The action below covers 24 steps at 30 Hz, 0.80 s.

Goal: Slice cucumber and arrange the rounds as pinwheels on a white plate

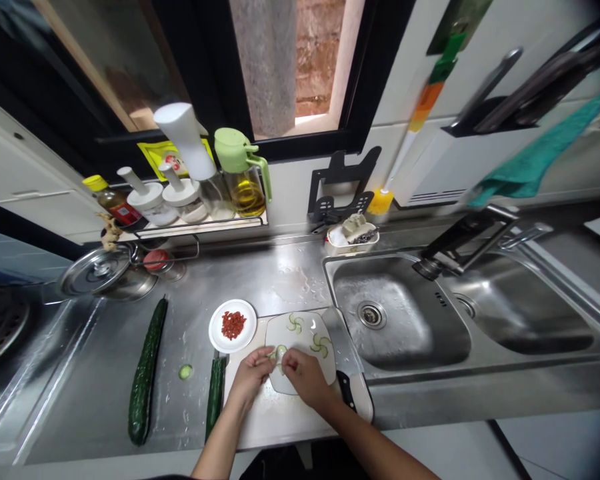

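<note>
Over a white square plate [307, 327] my left hand [253, 375] and my right hand [307, 379] are close together, fingers pinched around thin cucumber slices [281, 351]. How many slices each hand holds is hidden by the fingers. Curved cucumber slices form two pinwheel shapes on the plate, one at the back [295, 323] and one at the right [321, 346]. The plate rests on a pale cutting board [275, 423]. A cleaver [344, 347] lies along the board's right side, its black handle toward me. A cut cucumber [215, 397] lies left of my left forearm.
A small white dish [240, 341] of red goji-like berries stands behind my left hand. Farther left lie a whole cucumber [147, 373] and a cucumber end [185, 371]. A double sink [405, 313] is at the right. Seasoning jars and an oil bottle [245, 183] line the back rack.
</note>
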Each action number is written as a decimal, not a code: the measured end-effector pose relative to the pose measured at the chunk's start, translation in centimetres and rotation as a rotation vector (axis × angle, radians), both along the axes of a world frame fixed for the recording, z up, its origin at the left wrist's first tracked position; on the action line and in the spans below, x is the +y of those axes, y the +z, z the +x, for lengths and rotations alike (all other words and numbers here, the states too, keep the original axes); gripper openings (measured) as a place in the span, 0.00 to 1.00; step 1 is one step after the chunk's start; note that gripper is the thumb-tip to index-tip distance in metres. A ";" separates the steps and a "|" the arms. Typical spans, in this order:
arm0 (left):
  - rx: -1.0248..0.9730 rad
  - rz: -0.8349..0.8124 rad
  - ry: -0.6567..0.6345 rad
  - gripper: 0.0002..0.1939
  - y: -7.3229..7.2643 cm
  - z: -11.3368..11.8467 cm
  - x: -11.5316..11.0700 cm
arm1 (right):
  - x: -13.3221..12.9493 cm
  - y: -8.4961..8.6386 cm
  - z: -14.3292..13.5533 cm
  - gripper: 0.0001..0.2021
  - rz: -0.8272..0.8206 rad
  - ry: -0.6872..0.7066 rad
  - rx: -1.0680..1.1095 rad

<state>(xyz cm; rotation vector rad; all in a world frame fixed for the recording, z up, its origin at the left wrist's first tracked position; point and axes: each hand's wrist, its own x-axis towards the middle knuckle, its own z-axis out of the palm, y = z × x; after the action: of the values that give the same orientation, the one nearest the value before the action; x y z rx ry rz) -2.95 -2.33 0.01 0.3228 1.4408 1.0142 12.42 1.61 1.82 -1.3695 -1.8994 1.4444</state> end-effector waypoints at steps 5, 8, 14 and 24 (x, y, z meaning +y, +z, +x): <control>0.258 0.087 -0.126 0.19 -0.6 -0.7 1.0 | 0.3 -0.9 -0.7 0.09 0.014 -0.015 -0.106; 0.511 0.130 -0.236 0.15 -0.5 -1.0 1.7 | 0.6 -1.3 -1.1 0.09 0.030 -0.023 -0.150; 0.821 0.186 -0.386 0.10 -0.1 -0.9 2.8 | 1.0 -2.0 -1.7 0.09 0.058 -0.026 -0.256; 0.915 0.234 -0.476 0.08 -0.2 -0.8 3.1 | 0.9 -1.9 -2.3 0.09 0.094 0.000 -0.370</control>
<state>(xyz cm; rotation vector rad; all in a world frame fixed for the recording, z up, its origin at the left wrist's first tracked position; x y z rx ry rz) -3.74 0.78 -0.15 1.3642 1.8995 0.6438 10.10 2.54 -0.11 -1.6815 -2.1572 1.1430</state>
